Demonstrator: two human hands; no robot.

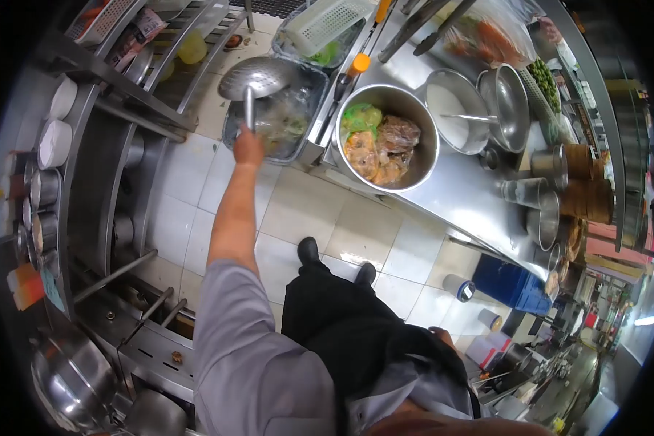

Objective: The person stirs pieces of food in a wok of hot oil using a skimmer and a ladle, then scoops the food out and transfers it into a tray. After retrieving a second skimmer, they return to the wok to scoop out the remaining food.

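My left hand [248, 147] is stretched forward, its fingers wrapped round the handle of a large metal skimmer [258, 78]. The skimmer's wide perforated bowl hangs above a bin [292, 134] lined with clear plastic, which has scraps in it. To the right of the bin, a deep steel pot [427, 156] at the counter's edge holds plastic-wrapped food [376, 156] and a green bag [360, 118]. Low beside my right thigh, my right hand [441, 336] shows only in part, and its fingers are mostly hidden.
A steel counter [458, 196] runs along the right with a pot of white contents [450, 116] and a metal bowl [505, 109]. Steel shelving [134, 87] and a stove [152, 356] stand on the left. A blue crate [512, 283] sits on the tiled floor [298, 203].
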